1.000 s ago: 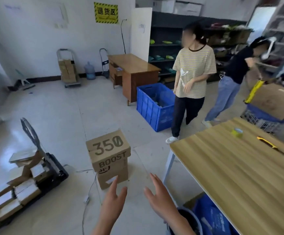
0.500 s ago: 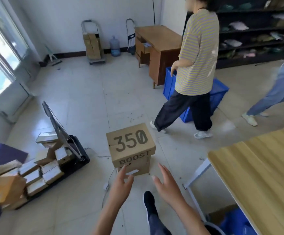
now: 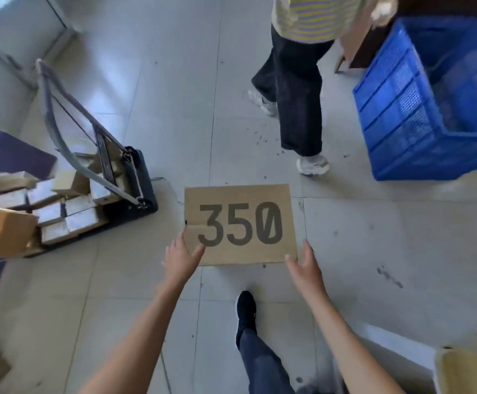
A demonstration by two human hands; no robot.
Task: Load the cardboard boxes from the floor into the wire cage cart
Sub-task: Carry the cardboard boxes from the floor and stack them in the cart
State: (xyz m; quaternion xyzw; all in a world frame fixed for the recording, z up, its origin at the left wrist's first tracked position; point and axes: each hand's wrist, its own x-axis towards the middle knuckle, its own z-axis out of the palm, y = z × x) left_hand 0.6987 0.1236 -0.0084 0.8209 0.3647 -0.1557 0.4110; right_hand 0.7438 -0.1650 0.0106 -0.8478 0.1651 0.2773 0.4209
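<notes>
A: Where's the brown cardboard box printed 350?
B: On the pale tiled floor.
A: The hands?
B: Left hand and right hand, both released, outstretched at its near corners.

Matt brown cardboard box; glossy tiled floor; blue plastic crate, 2 o'clock; metal trolley frame, 10 o'clock.

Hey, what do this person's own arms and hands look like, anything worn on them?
Nothing worn shows: the left hand and right hand are gloveless, and both forearms are uncovered to the frame's edge, with no sleeve, watch or band in view.
</notes>
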